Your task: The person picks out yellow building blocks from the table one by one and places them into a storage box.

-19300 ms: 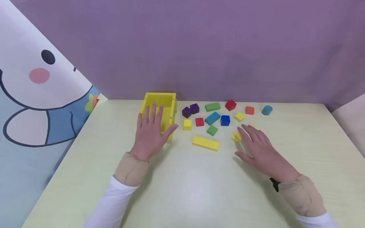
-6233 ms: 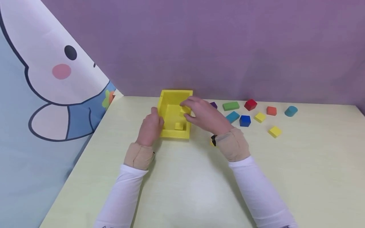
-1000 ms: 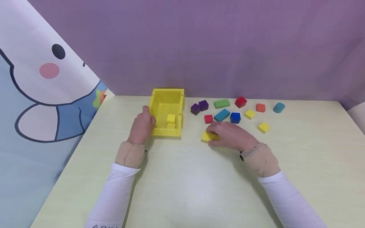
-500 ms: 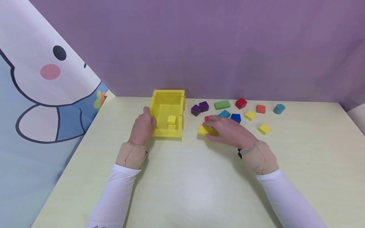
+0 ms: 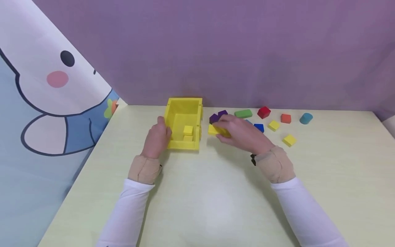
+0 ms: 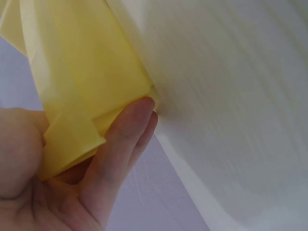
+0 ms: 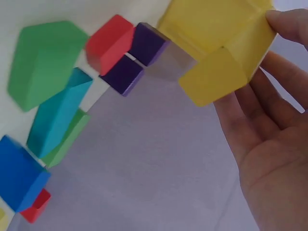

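Observation:
My left hand [image 5: 155, 140] grips the left wall of a yellow open-topped box [image 5: 184, 145]. The left wrist view has thumb and fingers on opposite sides of the box's wall [image 6: 96, 62]. Two small yellow blocks [image 5: 188, 130] lie inside the box near its front right corner. Just right of the box, my right hand [image 5: 243, 133] pinches a long yellow block [image 5: 215, 130] between thumb and fingers, its shadow falling on the table below. Close up in the right wrist view, that block's end [image 7: 211, 77] juts out past the fingers.
Behind the right hand lie purple cubes [image 5: 213, 118], a green block [image 5: 243, 113], a red cube [image 5: 264, 112] and a partly covered blue cube [image 5: 259, 127]. Further right are an orange-red block [image 5: 285, 118], a blue cylinder [image 5: 306, 118] and yellow blocks [image 5: 289, 140]. A purple backdrop [image 5: 216, 51] stands behind.
The right hand has lifted the long yellow block off the table and carried it left toward the box. The left hand keeps its grip. Earlier, two small yellow blocks went into the box.

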`<state>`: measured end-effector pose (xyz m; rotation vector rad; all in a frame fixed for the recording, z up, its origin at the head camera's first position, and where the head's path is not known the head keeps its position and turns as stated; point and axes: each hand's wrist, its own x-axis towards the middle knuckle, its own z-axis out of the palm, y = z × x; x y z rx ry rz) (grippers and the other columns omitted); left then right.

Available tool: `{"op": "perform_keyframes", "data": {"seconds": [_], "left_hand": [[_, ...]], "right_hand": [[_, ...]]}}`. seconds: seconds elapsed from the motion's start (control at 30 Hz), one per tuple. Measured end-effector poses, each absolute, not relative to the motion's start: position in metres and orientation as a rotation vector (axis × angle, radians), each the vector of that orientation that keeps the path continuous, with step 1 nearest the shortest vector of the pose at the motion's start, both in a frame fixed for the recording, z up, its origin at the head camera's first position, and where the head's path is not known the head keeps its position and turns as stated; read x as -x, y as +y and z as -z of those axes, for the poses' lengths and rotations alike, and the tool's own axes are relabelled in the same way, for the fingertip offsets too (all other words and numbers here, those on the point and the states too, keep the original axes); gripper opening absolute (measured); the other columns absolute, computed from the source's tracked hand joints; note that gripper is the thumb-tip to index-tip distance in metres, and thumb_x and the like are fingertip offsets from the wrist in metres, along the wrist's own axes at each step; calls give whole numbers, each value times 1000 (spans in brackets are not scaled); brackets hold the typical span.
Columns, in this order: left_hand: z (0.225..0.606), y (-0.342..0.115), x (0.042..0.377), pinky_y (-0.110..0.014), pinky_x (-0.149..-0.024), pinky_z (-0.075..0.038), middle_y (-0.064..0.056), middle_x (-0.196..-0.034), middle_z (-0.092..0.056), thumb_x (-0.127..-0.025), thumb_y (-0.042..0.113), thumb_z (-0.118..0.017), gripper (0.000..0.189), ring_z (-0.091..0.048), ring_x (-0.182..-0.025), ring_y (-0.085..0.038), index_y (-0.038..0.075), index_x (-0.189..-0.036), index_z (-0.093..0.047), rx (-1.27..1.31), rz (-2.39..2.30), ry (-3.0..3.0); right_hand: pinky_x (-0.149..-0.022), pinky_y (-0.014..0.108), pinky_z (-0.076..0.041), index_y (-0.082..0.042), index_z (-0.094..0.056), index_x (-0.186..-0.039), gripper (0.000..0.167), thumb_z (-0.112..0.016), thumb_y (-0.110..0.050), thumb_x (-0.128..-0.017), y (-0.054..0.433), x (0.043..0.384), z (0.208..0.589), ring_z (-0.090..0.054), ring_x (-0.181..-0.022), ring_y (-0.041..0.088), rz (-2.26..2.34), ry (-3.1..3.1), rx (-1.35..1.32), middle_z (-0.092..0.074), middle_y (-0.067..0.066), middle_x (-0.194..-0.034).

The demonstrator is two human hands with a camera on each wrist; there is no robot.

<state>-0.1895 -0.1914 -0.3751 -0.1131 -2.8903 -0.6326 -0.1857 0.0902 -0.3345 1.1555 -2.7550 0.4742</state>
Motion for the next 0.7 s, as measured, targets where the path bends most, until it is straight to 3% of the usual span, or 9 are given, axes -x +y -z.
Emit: {"op": "perform_keyframes", "data": {"seconds": [0.7], "left_hand": [[374, -190, 189, -38, -47, -43, -18, -66, -53, -91, 10, -42, 21, -54, -55, -29, -5, -105, -38, 78, 611, -2904]], "right_hand": [[-82, 26, -49, -13, -63, -115, 36, -66, -30, -83, 58, 197, 317, -55, -91, 12, -508, -2744, -1128, -59, 0, -105]]}}
